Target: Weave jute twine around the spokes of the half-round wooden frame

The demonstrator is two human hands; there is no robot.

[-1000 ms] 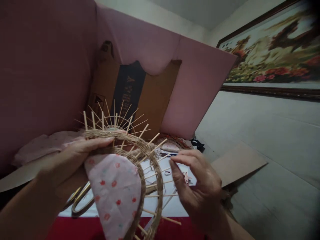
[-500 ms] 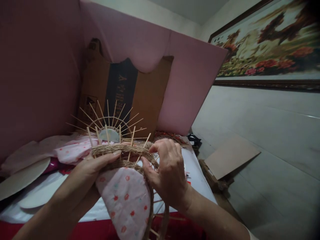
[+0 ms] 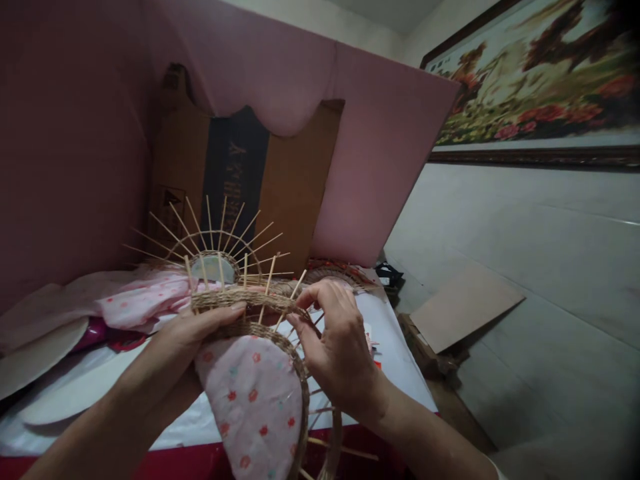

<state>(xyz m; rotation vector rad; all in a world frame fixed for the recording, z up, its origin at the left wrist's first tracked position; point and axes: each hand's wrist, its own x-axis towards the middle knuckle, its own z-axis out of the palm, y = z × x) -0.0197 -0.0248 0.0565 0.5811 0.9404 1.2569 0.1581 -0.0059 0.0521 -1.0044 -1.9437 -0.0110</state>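
Note:
A wicker-like piece of woven twine and thin wooden sticks is held up in front of me. Its rounded panel (image 3: 260, 400) is covered in pale pink cloth with small red flowers. Sticks fan out from the panel's edge through an outer twine band (image 3: 250, 299), their tips standing above it. My left hand (image 3: 207, 327) is closed on the left end of the band, thumb on top and fingers hidden behind. At the band's right part, my right hand (image 3: 337, 337) pinches the twine between thumb and fingers near a stick.
A similar half-round stick fan (image 3: 215, 267) stands behind, before a cardboard box (image 3: 300, 180) and pink boards. Flowered cloth (image 3: 145, 300) and white oval boards (image 3: 75, 393) lie at left on the white tabletop (image 3: 395, 347). A flat board (image 3: 467, 310) leans by the right wall.
The view has shifted slightly. Both hands keep their hold on the woven piece, and the right fingers have moved a little along the twine band.

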